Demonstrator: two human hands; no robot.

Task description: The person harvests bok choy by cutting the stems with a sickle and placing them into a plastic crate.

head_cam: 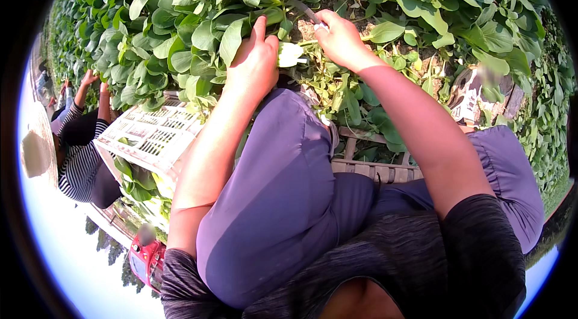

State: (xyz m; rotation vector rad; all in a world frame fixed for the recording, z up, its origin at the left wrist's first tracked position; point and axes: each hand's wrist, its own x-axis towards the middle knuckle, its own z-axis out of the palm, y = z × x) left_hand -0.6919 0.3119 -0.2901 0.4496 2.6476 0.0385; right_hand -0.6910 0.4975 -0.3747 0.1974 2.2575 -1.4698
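My left hand (255,55) grips a leafy green plant, with its pale cut stem base (290,54) sticking out on the right of the fist and its leaves (232,39) above and to the left. Just to the right, my right hand (336,37) is closed on the handle of a knife with a curved, narrow blade (303,8). The blade points up and left among the stems of the standing greens. Leaves hide the blade's tip. The two hands are apart, close above the soil (307,30).
A white plastic crate (151,131) holding greens stands left of my left forearm. Beyond it another person in a striped top (79,170) and straw hat reaches into the plants. Under me is a slatted crate (379,170). A red vehicle (145,260) is at the lower left.
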